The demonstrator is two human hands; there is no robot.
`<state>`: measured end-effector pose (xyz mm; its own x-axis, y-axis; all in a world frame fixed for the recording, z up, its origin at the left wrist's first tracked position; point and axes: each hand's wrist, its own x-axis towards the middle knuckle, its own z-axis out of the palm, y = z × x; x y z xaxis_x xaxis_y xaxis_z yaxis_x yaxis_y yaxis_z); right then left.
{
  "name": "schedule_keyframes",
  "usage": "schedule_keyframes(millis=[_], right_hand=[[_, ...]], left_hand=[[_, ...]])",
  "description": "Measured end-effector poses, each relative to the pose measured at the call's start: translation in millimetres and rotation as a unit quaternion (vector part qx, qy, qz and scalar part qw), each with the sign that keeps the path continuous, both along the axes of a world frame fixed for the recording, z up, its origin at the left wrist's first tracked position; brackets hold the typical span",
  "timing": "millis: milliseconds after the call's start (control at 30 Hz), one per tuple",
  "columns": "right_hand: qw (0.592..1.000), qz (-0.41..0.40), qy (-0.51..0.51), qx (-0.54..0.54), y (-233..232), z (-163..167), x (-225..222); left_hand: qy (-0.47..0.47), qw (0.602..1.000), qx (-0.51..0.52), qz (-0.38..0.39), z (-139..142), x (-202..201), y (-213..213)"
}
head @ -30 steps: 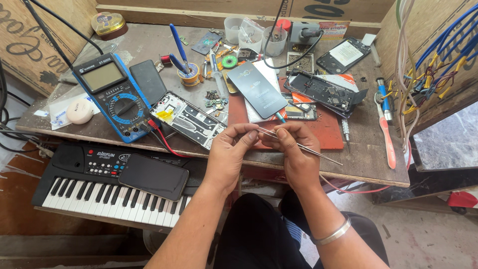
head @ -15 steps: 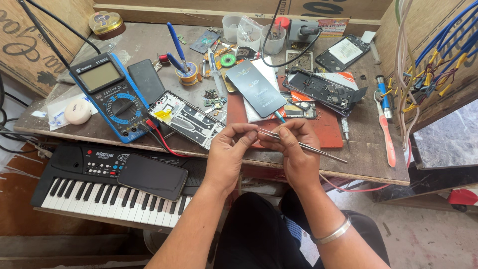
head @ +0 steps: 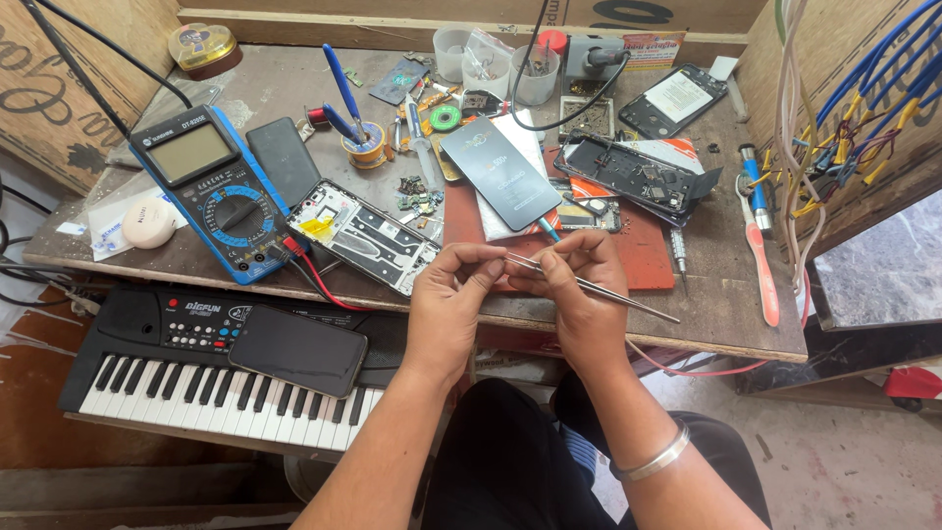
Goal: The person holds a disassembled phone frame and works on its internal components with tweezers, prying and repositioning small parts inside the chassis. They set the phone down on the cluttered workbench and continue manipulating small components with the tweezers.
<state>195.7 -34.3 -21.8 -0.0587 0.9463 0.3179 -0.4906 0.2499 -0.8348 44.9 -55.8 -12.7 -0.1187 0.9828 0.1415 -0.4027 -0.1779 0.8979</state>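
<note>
My right hand (head: 579, 294) grips thin metal tweezers (head: 628, 299) whose back end sticks out to the right over the table's front edge. My left hand (head: 449, 299) pinches at the tweezers' tip, fingers closed against my right thumb; anything tiny between them is too small to tell. Both hands hover just before the red work mat (head: 638, 255). An opened phone frame (head: 365, 236) lies to the left of my left hand, and a dark phone back cover (head: 498, 172) rests above.
A blue multimeter (head: 211, 191) with a red lead sits at left. Another opened phone (head: 633, 175), a toothbrush (head: 760, 270), plastic cups (head: 486, 64) and small parts clutter the bench. A keyboard (head: 196, 378) with a black phone (head: 297, 348) on it stands below the table edge.
Both hands stay together at the tweezers' tip, with only slight finger shifts. The view has moved a little.
</note>
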Motion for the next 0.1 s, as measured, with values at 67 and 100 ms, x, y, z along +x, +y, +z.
schedule_keyframes(millis=[67, 100], right_hand=[[1.0, -0.003, -0.005, -0.005, 0.4, -1.2, 0.3], [1.0, -0.004, -0.008, -0.007, 0.4, -1.8, 0.4]], left_hand=[[0.025, 0.999, 0.025, 0.02, -5.0, 1.4, 0.7], [0.044, 0.998, 0.04, 0.034, -7.6, 1.8, 0.9]])
